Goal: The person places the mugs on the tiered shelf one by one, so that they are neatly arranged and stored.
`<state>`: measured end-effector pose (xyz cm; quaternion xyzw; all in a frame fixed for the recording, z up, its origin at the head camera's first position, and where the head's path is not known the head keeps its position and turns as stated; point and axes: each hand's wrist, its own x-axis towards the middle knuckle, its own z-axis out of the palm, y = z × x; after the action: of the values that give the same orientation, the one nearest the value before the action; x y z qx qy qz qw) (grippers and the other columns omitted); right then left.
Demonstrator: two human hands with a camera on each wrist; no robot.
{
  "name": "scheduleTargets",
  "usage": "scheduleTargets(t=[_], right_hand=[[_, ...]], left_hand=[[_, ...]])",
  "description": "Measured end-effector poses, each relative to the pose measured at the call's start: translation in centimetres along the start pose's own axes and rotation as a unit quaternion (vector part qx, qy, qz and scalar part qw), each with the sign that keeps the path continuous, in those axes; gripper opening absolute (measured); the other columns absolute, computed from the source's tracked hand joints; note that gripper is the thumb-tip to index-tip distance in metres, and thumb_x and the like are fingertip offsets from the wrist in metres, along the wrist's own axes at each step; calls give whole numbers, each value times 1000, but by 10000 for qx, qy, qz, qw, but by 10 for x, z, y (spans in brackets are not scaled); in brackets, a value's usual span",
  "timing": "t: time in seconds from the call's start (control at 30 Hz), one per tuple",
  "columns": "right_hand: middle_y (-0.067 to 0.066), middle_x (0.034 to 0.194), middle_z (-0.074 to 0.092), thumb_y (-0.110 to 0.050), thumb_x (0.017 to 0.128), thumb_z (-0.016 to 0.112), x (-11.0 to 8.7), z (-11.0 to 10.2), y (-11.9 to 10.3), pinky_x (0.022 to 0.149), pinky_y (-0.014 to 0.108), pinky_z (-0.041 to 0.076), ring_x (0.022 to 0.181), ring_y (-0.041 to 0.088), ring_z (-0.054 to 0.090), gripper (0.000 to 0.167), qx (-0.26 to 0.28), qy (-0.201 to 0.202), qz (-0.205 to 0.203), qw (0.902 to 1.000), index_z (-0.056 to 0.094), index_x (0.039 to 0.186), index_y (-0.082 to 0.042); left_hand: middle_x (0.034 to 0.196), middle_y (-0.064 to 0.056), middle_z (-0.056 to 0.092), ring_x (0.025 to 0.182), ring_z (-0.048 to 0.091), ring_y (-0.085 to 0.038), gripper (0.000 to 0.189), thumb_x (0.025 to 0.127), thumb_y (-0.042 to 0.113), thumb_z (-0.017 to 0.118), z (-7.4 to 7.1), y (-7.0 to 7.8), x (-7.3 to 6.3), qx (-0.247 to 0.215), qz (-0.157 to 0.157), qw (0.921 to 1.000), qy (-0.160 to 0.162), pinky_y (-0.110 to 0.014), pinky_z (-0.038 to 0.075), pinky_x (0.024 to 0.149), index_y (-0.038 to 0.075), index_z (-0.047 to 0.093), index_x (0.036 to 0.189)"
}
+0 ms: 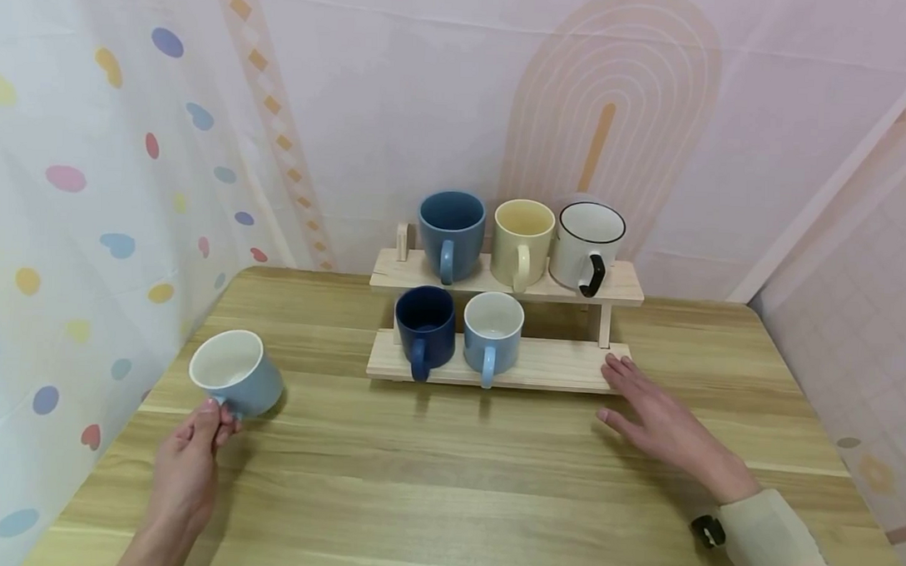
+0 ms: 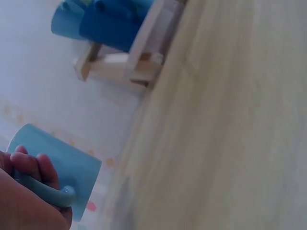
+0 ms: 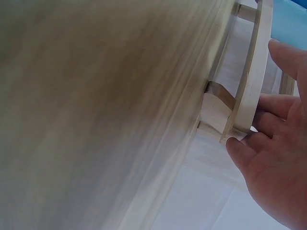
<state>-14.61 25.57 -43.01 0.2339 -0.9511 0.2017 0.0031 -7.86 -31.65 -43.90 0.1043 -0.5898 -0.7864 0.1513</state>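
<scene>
At the left of the head view, my left hand (image 1: 186,465) grips a light blue mug (image 1: 253,386) with a white inside by its handle. The left wrist view shows fingers curled through the handle of this mug (image 2: 72,165), tilted there. My right hand (image 1: 668,428) rests at the right end of the lower shelf (image 1: 558,368) of a two-step wooden rack, its fingers extended. Seen from the right wrist, those fingers (image 3: 268,124) lie along the shelf's end. On the lower shelf stand a navy mug (image 1: 438,337) and another light blue mug (image 1: 501,351), handles toward me.
The upper shelf (image 1: 393,273) carries a blue mug (image 1: 462,246), a pale yellow mug (image 1: 508,256) and a white mug (image 1: 574,258) with a black rim and handle. The rack stands on a wooden table (image 1: 446,483), with patterned curtains (image 1: 384,106) behind and at the sides.
</scene>
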Motion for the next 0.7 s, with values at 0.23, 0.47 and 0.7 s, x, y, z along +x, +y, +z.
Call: scheduleTargets(t=[0.23,0.47,0.7], right_hand=[[23,165,30,-36,103,66,0,0,0,117,64,29,150,47,28,70,26,39,-21,10000,42,153,6],[22,165,29,-37,103,65,0,0,-1,118,63,28,151,46,27,70,39,10,-33,10000,42,154,6],[22,166,28,-38,104,64,0,0,-1,118,63,28,151,46,26,71,44,-29,15,10000,41,154,6]], left_hand=[[77,0,59,84,58,-15,30,109,16,52,21,14,-10,-310,532,9971,-456,-20,43,89,1,66,87],[74,-3,57,84,59,-16,31,109,14,49,45,29,-23,-474,822,9921,-818,-22,45,88,-3,64,88],[75,-4,54,86,60,-17,33,110,12,44,66,41,-35,-453,1127,9857,-1169,-24,48,89,-7,61,89]])
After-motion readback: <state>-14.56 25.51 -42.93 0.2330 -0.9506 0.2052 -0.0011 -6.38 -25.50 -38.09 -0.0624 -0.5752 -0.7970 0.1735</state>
